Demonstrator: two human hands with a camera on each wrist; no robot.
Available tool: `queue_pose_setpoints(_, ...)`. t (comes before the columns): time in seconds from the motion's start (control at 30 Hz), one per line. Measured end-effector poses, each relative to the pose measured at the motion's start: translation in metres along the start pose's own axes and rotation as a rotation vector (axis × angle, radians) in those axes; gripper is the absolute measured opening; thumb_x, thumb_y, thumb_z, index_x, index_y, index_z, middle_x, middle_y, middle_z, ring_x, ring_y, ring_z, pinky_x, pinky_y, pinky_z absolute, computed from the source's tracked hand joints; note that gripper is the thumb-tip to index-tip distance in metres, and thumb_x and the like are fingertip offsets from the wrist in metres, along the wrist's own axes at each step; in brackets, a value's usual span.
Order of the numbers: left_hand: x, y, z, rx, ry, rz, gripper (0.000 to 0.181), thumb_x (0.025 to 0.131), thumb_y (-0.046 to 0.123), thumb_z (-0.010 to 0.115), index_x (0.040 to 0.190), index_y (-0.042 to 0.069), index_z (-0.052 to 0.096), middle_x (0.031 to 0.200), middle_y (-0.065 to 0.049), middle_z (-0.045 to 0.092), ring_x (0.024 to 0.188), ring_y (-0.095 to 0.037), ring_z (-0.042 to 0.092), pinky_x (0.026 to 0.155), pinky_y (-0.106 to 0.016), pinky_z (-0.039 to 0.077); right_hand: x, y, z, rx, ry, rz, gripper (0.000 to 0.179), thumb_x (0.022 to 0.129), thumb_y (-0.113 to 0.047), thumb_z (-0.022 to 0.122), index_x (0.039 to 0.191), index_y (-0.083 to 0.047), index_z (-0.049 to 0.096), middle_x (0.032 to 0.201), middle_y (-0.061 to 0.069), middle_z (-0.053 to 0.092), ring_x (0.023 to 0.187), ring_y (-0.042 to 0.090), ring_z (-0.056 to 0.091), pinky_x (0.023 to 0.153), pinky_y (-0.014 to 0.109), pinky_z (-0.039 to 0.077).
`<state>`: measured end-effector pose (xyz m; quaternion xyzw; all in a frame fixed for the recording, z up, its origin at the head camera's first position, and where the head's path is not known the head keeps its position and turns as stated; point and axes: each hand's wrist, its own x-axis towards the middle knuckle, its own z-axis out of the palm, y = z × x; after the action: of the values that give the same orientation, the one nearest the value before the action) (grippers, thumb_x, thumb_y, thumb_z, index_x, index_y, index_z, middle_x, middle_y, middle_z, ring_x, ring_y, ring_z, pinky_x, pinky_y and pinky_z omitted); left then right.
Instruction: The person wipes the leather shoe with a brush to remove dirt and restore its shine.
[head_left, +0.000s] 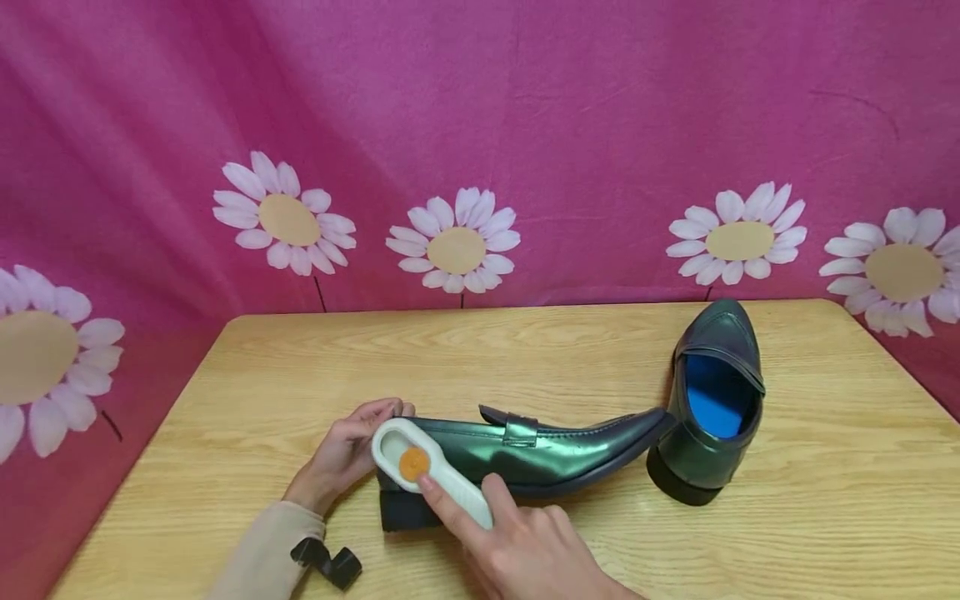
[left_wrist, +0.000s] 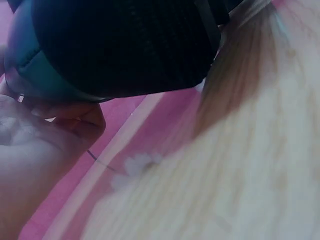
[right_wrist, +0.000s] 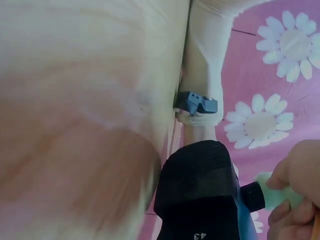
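Note:
A shiny dark green loafer (head_left: 570,458) stands sideways, toe to the right, its black heel (left_wrist: 130,45) large in the left wrist view. My left hand (head_left: 348,450) grips it at the back, by the heel collar. In my right hand (head_left: 536,550) is a pale handheld tool (head_left: 461,492) with a round orange button, the index fingertip on that button. Its dark round end (right_wrist: 253,196) meets the loafer's side in the right wrist view, beside the black sole (right_wrist: 197,175). My palm hides part of the handle.
The matching loafer (head_left: 705,417), with a blue insole, stands at the right, close by the held shoe's toe. Both are over a wooden table (head_left: 360,342). Behind it hangs a pink cloth (head_left: 570,150) with white daisies. A black wrist camera (head_left: 327,562) sits on my left sleeve.

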<state>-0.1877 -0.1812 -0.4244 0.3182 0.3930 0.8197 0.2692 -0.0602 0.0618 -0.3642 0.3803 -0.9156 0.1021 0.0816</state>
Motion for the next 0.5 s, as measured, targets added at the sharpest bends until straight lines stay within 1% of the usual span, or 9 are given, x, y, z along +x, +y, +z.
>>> queue_pose_setpoints(0.07, -0.001, -0.001, 0.000, -0.016, -0.005, -0.003, 0.035, 0.104, 0.010, 0.030, 0.094, 0.008, 0.064, 0.093, 0.003, 0.055, 0.087, -0.008, 0.050, 0.082, -0.021, 0.043, -0.001, -0.004, 0.004, -0.038, 0.016, -0.015, 0.066, 0.092, -0.049, 0.059, 0.150, -0.034, 0.032, 0.087, 0.002, 0.042, 0.044, 0.003, 0.025, 0.038, 0.013, 0.019)
queue_pose_setpoints(0.13, -0.002, -0.002, 0.000, -0.029, -0.015, -0.012, 0.037, 0.104, 0.010, 0.027, 0.088, 0.008, 0.060, 0.090, 0.002, 0.051, 0.087, -0.010, 0.048, 0.082, -0.022, 0.042, -0.005, -0.011, 0.008, -0.080, 0.035, -0.030, 0.065, 0.092, -0.058, 0.052, 0.150, -0.036, 0.031, 0.086, 0.000, 0.041, 0.043, 0.003, 0.023, 0.038, 0.014, 0.017)
queue_pose_setpoints(0.17, -0.002, -0.002, 0.000, -0.035, -0.022, -0.016, 0.037, 0.105, 0.011, 0.026, 0.086, 0.008, 0.057, 0.089, 0.002, 0.049, 0.086, -0.011, 0.047, 0.082, -0.023, 0.042, -0.006, -0.014, 0.010, -0.093, 0.024, -0.032, 0.066, 0.092, -0.063, 0.047, 0.150, -0.039, 0.027, 0.086, -0.001, 0.040, 0.042, 0.003, 0.022, 0.038, 0.015, 0.017)
queue_pose_setpoints(0.23, -0.001, -0.002, 0.000, -0.039, -0.036, -0.023, 0.038, 0.105, 0.012, 0.022, 0.082, 0.008, 0.053, 0.087, 0.001, 0.046, 0.087, -0.013, 0.046, 0.082, -0.024, 0.040, -0.008, -0.019, 0.013, -0.108, 0.021, -0.029, 0.064, 0.093, -0.062, 0.045, 0.150, -0.042, 0.024, 0.084, -0.003, 0.038, 0.041, 0.003, 0.020, 0.038, 0.015, 0.017)
queue_pose_setpoints(0.27, -0.001, -0.002, 0.000, -0.041, -0.042, -0.024, 0.039, 0.105, 0.012, 0.022, 0.082, 0.008, 0.052, 0.087, 0.001, 0.045, 0.087, -0.014, 0.046, 0.083, -0.025, 0.040, -0.009, -0.020, 0.013, -0.108, 0.034, -0.028, 0.064, 0.093, -0.061, 0.046, 0.150, -0.042, 0.025, 0.084, -0.003, 0.038, 0.040, 0.003, 0.019, 0.038, 0.015, 0.017)
queue_pose_setpoints(0.33, 0.001, -0.002, 0.000, -0.031, -0.053, -0.018, 0.038, 0.105, 0.012, 0.021, 0.082, 0.008, 0.051, 0.087, 0.001, 0.045, 0.088, -0.014, 0.046, 0.083, -0.025, 0.040, -0.008, -0.016, 0.011, -0.084, 0.030, -0.026, 0.064, 0.093, -0.062, 0.045, 0.150, -0.042, 0.025, 0.084, -0.003, 0.038, 0.041, 0.002, 0.020, 0.038, 0.014, 0.017)
queue_pose_setpoints(0.4, 0.002, -0.002, 0.001, -0.009, -0.063, -0.008, 0.040, 0.105, 0.011, 0.020, 0.085, 0.010, 0.056, 0.088, 0.001, 0.047, 0.088, -0.013, 0.047, 0.083, -0.024, 0.040, -0.006, -0.010, 0.007, -0.030, 0.011, -0.024, 0.065, 0.093, -0.063, 0.045, 0.150, -0.040, 0.027, 0.085, -0.002, 0.039, 0.042, 0.001, 0.022, 0.038, 0.012, 0.018)
queue_pose_setpoints(0.47, 0.002, -0.002, 0.002, 0.012, -0.063, 0.001, 0.043, 0.105, 0.009, 0.019, 0.090, 0.011, 0.060, 0.089, 0.002, 0.049, 0.088, -0.012, 0.047, 0.083, -0.023, 0.040, -0.004, -0.004, 0.004, 0.014, -0.009, -0.015, 0.067, 0.092, -0.065, 0.046, 0.150, -0.038, 0.028, 0.085, -0.001, 0.040, 0.043, 0.001, 0.024, 0.039, 0.011, 0.020)
queue_pose_setpoints(0.5, 0.002, -0.002, 0.002, 0.020, -0.055, 0.004, 0.044, 0.105, 0.009, 0.020, 0.092, 0.012, 0.062, 0.090, 0.003, 0.050, 0.088, -0.011, 0.048, 0.082, -0.023, 0.041, -0.004, -0.003, 0.003, 0.036, -0.027, -0.008, 0.068, 0.091, -0.065, 0.045, 0.151, -0.038, 0.027, 0.085, -0.001, 0.040, 0.044, 0.001, 0.025, 0.039, 0.011, 0.021)
